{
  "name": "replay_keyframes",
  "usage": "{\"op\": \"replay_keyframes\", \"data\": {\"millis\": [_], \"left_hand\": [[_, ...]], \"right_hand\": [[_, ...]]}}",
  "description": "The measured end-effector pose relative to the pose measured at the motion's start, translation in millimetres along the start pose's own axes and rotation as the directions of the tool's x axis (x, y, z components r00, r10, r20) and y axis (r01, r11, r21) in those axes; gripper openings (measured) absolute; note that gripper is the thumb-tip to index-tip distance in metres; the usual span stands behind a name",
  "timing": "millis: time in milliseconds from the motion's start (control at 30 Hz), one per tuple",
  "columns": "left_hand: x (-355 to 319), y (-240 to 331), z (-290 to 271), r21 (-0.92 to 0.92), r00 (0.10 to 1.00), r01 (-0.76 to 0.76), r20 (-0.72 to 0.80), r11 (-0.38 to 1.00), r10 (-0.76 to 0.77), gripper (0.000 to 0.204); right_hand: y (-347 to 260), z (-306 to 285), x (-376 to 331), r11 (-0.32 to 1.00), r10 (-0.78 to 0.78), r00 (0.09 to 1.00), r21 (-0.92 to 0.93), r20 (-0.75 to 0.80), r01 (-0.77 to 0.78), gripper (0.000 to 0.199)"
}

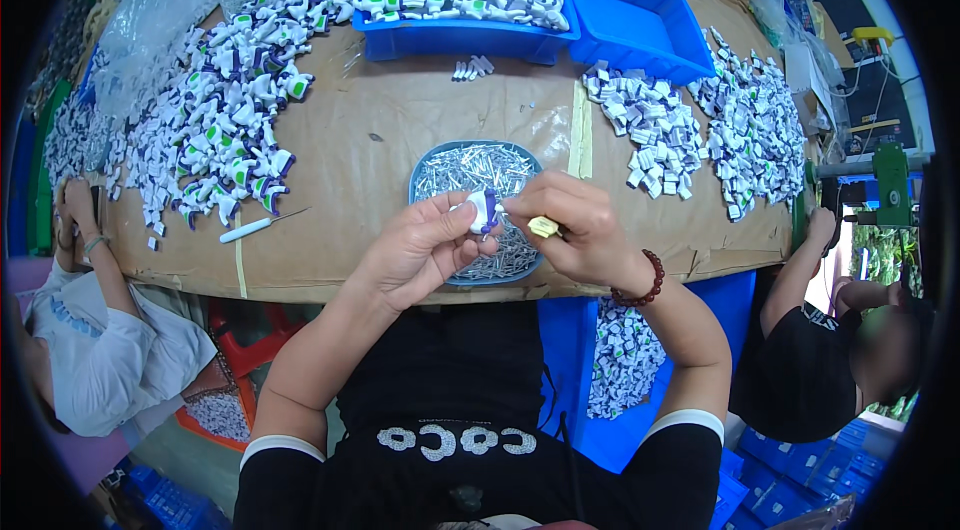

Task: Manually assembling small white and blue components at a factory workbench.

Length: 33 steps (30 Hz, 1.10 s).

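Observation:
In front of me, over a grey-blue tub [417, 170] of metal pins [475, 168], my left hand [430, 242] grips a white and purple plastic toy part [484, 212] between thumb and fingers. My right hand [578, 220] is closed, its fingertips right beside that part at a small white piece [500, 213]. Tucked in the right hand is a yellow piece [543, 227] that looks like the end of a tool handle; the remainder is hidden by the fingers. An awl with a white handle [246, 230] lies on the table to the left.
White, green and purple toy parts [235, 120] are heaped at left; white pieces [650, 125] lie at right. A full blue bin [460, 38] and another blue bin [640, 25] stand behind on the brown-covered table [350, 130]. People sit at left [100, 340] and right [810, 360].

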State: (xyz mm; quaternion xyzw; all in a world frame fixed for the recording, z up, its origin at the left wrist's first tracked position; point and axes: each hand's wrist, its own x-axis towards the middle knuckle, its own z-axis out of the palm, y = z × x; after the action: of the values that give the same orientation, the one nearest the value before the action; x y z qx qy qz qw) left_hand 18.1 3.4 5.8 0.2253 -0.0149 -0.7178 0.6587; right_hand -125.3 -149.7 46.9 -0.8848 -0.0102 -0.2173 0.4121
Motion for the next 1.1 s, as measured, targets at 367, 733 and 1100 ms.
{"op": "replay_keyframes", "data": {"millis": [367, 733, 1100], "left_hand": [[1, -8, -3, 0.245, 0.986, -0.114, -0.092, 0.963, 0.14, 0.022], [0, -12, 19, 0.775, 0.841, -0.483, 0.281, 0.408, 0.462, 0.028], [-3, -16, 9, 0.629, 0.885, -0.437, 0.172, 0.643, 0.433, 0.015]], "right_hand": [[0, 8, -13, 0.997, 0.011, 1.0, -0.073, 0.004, -0.011, 0.018], [2, 11, -9, 0.984, 0.142, 0.989, -0.1, -0.041, -0.146, 0.023], [-7, 6, -9, 0.974, -0.071, 0.997, -0.217, -0.005, 0.068, 0.032]]}}
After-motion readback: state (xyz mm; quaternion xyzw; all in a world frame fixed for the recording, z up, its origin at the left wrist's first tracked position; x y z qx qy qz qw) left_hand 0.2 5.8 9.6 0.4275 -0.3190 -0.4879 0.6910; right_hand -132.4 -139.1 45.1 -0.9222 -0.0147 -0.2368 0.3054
